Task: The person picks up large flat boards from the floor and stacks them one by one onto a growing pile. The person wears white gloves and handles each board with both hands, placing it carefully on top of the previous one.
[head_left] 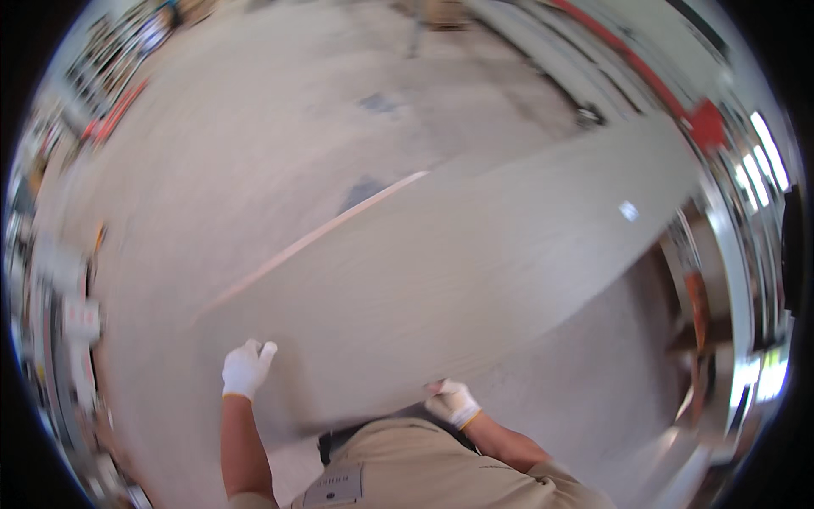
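Observation:
A long, flat grey-beige panel (475, 263) stretches from close in front of my body toward the far right. A pale pinkish strip (331, 227) runs along part of its far left edge, and a small white label (627, 210) lies toward its far end. My left hand (247, 371), in a white glove, is at the panel's near left end, thumb apart from the curled fingers, with nothing visible in it. At the near edge, close to my waist, my gloved right hand (452, 402) is closed. Something small and dark shows at its fingertips, too blurred to name.
Shelving with stored goods (110, 68) stands at the far left, with a red bar (119, 110) low beside it. A long machine or rack with a red rail (627, 51) runs along the far right. Brown boards or boxes (708, 288) stand at the right.

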Tool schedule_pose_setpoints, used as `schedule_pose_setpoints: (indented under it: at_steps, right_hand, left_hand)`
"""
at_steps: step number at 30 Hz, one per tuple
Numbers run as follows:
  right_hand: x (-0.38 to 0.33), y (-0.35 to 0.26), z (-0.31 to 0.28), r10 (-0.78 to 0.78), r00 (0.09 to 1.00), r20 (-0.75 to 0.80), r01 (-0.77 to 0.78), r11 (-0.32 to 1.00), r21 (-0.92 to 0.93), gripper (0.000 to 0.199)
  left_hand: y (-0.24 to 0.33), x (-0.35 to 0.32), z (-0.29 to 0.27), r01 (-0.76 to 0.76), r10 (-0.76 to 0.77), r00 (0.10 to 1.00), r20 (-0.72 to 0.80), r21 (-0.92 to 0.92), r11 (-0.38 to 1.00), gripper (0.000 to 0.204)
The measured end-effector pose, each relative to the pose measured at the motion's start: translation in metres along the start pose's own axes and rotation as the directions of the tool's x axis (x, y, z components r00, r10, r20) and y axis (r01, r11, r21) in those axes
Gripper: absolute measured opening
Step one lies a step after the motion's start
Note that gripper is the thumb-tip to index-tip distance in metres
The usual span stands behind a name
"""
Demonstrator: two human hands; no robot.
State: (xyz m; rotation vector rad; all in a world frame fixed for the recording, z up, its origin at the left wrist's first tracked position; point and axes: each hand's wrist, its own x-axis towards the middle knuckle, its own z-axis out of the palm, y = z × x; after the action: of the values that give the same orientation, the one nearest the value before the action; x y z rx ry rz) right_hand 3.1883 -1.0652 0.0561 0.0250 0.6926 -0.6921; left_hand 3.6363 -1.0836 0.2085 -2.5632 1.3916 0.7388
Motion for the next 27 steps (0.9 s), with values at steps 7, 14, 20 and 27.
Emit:
schedule_pose_setpoints:
  at_steps: [7, 14, 20, 27]
  right_hand:
    - [-0.017, -0.033, 0.033, 0.109, 0.988, 0.113, -0.102, 0.992, -0.07, 0.048]
    - [-0.064, -0.29, -0.071, -0.611, 0.641, -0.465, 0.536, 0.789, -0.299, 0.05]
    - [-0.124, -0.52, -0.092, -0.823, 0.367, -0.433, 0.824, 0.504, -0.26, 0.046]
    - [-0.101, -0.498, -0.041, -0.803, 0.269, -0.531, 0.753, 0.519, -0.404, 0.046]
  left_hand:
    - [0.244, 0.116, -0.004, -0.515, 0.515, 0.801, -0.307, 0.086, 0.853, 0.065]
    - [0.397, 0.18, -0.008, -0.514, 0.518, 0.83, -0.209, 0.076, 0.854, 0.068]
    - [0.437, 0.193, -0.002, -0.448, 0.449, 0.893, -0.033, 0.045, 0.893, 0.083]
    - [0.411, 0.188, -0.014, -0.403, 0.403, 0.915, 0.004, -0.016, 0.915, 0.086]
